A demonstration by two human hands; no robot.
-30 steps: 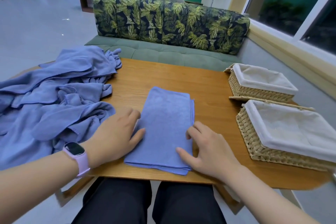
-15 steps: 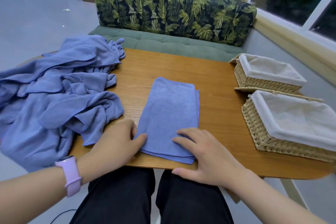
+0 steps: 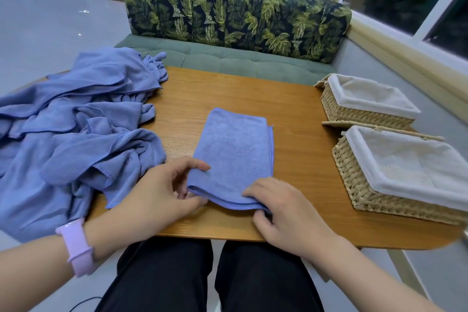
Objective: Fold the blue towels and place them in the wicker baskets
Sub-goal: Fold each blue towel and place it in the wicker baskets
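A folded blue towel (image 3: 235, 152) lies lengthwise in the middle of the wooden table (image 3: 298, 154). My left hand (image 3: 162, 190) pinches its near left corner between thumb and fingers. My right hand (image 3: 281, 205) grips the near right corner, fingers on top and thumb tucked under the edge. The near end of the towel is lifted slightly off the table. A heap of unfolded blue towels (image 3: 71, 134) covers the table's left side. Two wicker baskets with white cloth liners stand on the right: the near basket (image 3: 354, 185) and the far basket (image 3: 359, 111), both holding no towels.
A green sofa (image 3: 238, 58) with leaf-patterned cushions runs behind the table. A window ledge (image 3: 405, 48) lines the right wall. My legs in black trousers are under the table's near edge. A pale purple watch (image 3: 76, 246) is on my left wrist.
Both hands slid back from lying flat on the towel to its near edge and now pinch the two near corners, lifting that edge a little.
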